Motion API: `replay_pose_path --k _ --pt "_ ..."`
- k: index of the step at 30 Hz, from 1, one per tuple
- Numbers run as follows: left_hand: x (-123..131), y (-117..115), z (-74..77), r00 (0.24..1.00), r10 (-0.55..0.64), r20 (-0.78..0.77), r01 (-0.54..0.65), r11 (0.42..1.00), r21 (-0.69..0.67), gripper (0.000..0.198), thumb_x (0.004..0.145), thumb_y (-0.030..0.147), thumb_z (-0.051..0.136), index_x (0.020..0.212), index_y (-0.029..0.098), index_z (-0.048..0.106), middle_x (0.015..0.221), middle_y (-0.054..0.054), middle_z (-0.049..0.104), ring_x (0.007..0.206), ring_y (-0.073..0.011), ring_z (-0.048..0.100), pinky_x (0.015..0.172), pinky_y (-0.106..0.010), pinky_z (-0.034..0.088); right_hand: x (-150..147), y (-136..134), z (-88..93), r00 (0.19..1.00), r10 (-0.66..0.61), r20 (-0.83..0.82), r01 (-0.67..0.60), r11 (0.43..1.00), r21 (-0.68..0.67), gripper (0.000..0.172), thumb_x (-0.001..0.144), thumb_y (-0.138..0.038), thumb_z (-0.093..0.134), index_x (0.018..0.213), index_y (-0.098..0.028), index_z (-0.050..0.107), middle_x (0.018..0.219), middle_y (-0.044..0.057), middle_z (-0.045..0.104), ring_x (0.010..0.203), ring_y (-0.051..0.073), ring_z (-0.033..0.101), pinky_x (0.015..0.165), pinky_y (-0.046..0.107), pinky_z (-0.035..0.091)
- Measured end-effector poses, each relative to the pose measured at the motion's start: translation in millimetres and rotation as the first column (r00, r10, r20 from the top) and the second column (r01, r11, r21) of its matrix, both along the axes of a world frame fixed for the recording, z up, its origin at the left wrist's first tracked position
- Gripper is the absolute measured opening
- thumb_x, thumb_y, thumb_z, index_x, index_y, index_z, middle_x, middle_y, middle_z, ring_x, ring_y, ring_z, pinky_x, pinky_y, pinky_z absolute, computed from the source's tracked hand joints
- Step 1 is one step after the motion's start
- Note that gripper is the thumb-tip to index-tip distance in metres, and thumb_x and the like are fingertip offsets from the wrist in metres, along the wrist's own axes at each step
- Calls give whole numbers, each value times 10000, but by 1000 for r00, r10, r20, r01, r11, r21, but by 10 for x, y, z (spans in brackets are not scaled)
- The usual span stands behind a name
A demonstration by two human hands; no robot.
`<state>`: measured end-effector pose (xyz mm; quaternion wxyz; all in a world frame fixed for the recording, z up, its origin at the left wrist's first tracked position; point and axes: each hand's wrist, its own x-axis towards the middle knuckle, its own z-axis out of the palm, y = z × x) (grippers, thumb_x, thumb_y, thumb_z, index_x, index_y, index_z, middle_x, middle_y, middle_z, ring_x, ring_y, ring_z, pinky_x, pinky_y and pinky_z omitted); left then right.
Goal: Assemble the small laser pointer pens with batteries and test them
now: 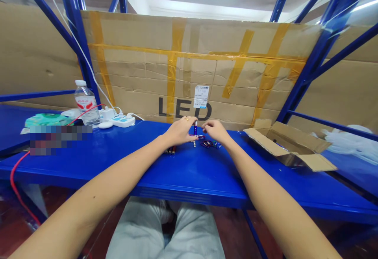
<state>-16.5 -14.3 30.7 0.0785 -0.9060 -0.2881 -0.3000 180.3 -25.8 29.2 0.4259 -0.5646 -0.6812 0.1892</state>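
My left hand [180, 130] holds a small purple tube [195, 128] with a silver top upright between thumb and fingers, just above the table. Close by on the right, my right hand [216, 130] has its fingers curled together; whatever is in them, if anything, is too small to make out. Below the hands lies a loose group of small coloured metal clips [210, 144], mostly red, purple and blue. A short row of small silver pieces [194, 143] lies under the tube. Several dark tubes with shiny ends [170, 151] lie side by side, partly hidden by my left hand.
An open cardboard box [283, 145] stands on the blue table [189, 176] at the right. Leftward are a water bottle [87, 103], a white power strip [122, 121] and a green soft pack [49, 119]. A taped cardboard sheet [141, 78] walls off the back.
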Motion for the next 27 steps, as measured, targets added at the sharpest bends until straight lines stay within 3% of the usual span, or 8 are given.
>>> replay_pose_path --k 3,5,9,13,18,23,25,27 --pt "-39 52 11 998 45 42 -45 999 0 569 750 452 699 1203 166 507 1123 -113 602 1056 -263 570 842 -367 483 76 -33 26 894 -4 449 7 1000 -6 158 725 -150 547 682 -137 698 715 81 705 692 175 610 621 255 420" --pt "-55 82 6 997 55 62 -55 998 -8 579 733 442 715 1200 166 511 1120 -112 605 1045 -261 580 838 -369 486 94 -79 40 802 80 592 -20 994 -108 147 709 -166 572 696 -140 716 678 70 696 617 162 588 562 251 391" --pt "-54 88 -12 995 44 95 -41 999 -32 585 727 439 722 1204 172 512 1135 -107 610 1026 -255 604 842 -370 492 50 -152 56 715 155 682 4 974 -226 145 691 -181 631 767 -146 749 729 76 715 594 156 596 533 244 383" --pt "-37 72 -31 989 33 142 -22 997 -76 645 727 438 725 1257 175 470 1138 -100 631 1004 -247 626 825 -358 498 -8 -146 27 677 158 719 37 968 -248 127 670 -202 686 772 -159 749 774 79 724 635 169 619 548 244 393" --pt "-32 95 -57 987 3 163 14 995 -104 707 725 430 726 1314 180 424 1086 -91 657 983 -253 637 795 -358 498 -25 -129 -44 743 172 646 -13 970 -243 28 606 -152 701 624 -167 686 646 62 678 552 160 572 529 258 372" --pt "-34 102 -55 982 4 188 16 994 -104 714 720 442 724 1316 188 424 1062 -85 660 968 -259 638 781 -361 494 59 -113 -3 834 159 529 -58 977 -203 142 654 -205 661 547 -182 571 539 39 585 518 156 500 517 282 325" --pt "-33 99 -55 981 4 192 18 993 -113 715 717 447 725 1312 185 427 1050 -87 659 961 -258 638 786 -365 494 101 -91 44 905 94 416 -53 993 -109 167 730 -214 579 576 -186 522 563 39 570 550 156 487 531 284 321" --pt "-29 93 -58 982 -5 189 28 992 -122 714 716 448 724 1305 174 428 1040 -90 656 953 -258 636 791 -373 495 122 -81 85 979 68 192 -48 993 -106 129 769 -193 514 646 -196 475 553 15 519 524 139 446 514 275 310"
